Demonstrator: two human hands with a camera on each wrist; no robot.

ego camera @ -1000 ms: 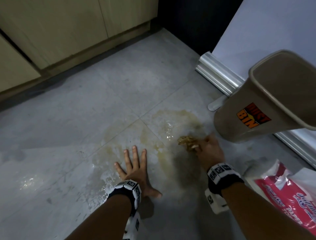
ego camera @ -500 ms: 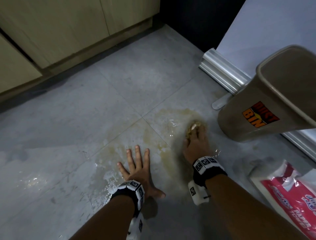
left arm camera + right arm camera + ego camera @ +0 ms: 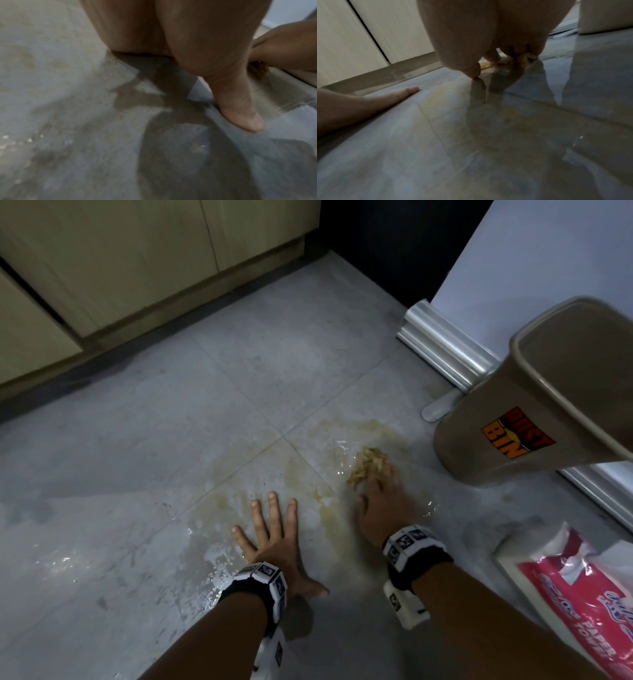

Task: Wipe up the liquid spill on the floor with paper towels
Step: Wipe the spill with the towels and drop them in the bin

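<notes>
A soggy yellow-brown wad of paper towel [image 3: 524, 58] is pressed onto the glossy grey tiled floor [image 3: 505, 135] by the right hand [image 3: 488, 33]. The left hand [image 3: 359, 104] is laid flat nearby.

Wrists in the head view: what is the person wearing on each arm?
Both forearms are bare, no sleeves or gloves. Each wrist carries a black band faced with white square tiles printed with black coded markers; the right band matches. A white block with a black marker hangs below each wrist, clearest on the right.
</notes>
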